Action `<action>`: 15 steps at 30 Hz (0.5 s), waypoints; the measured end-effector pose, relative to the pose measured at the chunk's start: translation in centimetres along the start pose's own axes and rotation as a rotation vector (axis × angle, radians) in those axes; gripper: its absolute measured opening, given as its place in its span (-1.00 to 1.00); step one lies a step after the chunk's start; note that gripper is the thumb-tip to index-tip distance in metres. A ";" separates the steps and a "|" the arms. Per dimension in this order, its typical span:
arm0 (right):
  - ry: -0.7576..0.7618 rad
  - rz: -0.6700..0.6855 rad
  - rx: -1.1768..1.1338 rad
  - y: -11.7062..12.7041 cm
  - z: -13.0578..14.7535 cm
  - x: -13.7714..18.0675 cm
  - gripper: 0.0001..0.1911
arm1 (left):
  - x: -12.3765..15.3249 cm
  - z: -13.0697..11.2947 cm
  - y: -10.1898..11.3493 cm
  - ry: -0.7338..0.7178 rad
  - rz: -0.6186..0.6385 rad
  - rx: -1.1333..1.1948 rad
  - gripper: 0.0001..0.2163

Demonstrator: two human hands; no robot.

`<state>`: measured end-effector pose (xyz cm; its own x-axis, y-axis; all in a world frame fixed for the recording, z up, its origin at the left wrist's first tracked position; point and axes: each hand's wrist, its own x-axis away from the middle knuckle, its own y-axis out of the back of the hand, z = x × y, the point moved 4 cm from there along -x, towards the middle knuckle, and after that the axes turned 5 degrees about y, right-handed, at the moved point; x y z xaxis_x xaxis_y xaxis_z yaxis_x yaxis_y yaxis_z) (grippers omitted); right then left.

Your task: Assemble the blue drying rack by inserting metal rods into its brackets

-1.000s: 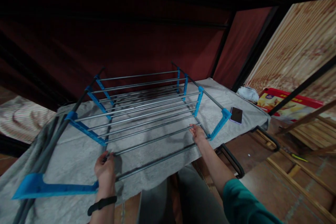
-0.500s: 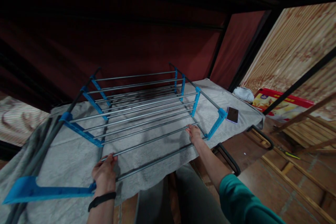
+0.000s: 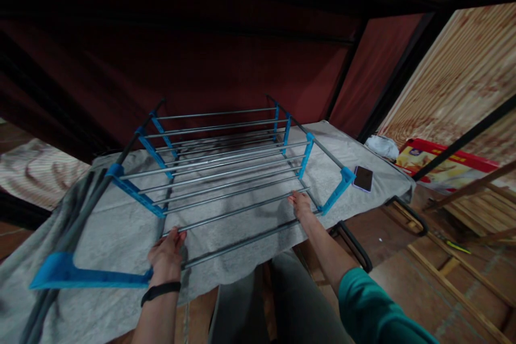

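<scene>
- Slim grey metal rod [image 3: 237, 212], straight and round, lies at 12 o'clock, counting from the person's place, slanting from the left hand [image 3: 167, 252] at 10 to the right hand [image 3: 301, 205] at 1.
- From where I stand, the left hand is partly curled, fingertips pinched on the rod near its left end.
- Right hand nearly closed, thumb and fingers pinching the rod near the other end; its tip pokes out past them, and I can't tell whether it touches the frame.
- Just beyond, also at 12, lies a large grey tubular rack with blue plastic brackets [image 3: 207, 162], crossed by parallel rods.
- One long blue plastic bracket [image 3: 94, 278] sits at 9 to 10, its inner end just beside the left wrist with its black band [image 3: 160, 293].
- Rack and rod are above a pale grey plush blanket [image 3: 116, 226].
- On it, between 1 and 2, rests a dark-screened phone in a purple case [image 3: 363, 178].
</scene>
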<state>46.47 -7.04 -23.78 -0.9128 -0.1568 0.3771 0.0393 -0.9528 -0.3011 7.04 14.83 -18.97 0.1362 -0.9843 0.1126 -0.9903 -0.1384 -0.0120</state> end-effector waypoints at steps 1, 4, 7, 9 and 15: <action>-0.001 0.001 0.001 0.0 0.0 0.1 -0.75 | 0.0 0.0 0.0 0.036 0.012 -0.004 -0.77; -0.008 0.009 0.004 -0.1 0.0 0.2 -0.81 | -0.1 0.4 0.1 0.149 0.013 0.014 -0.82; -0.019 0.014 0.002 -0.1 0.0 0.4 -0.85 | -0.4 0.9 0.1 0.212 -0.017 0.065 -0.85; -0.026 0.012 -0.002 -0.1 0.0 0.5 -0.85 | -0.6 1.2 0.1 0.263 -0.061 0.118 -0.85; -0.038 -0.003 -0.007 0.0 0.1 0.3 -0.76 | -0.9 1.5 -0.1 0.435 -0.149 0.223 -0.83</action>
<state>46.19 -7.09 -23.58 -0.8966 -0.1643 0.4112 0.0341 -0.9515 -0.3058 7.06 15.62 -20.52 0.2044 -0.8215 0.5323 -0.9246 -0.3406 -0.1708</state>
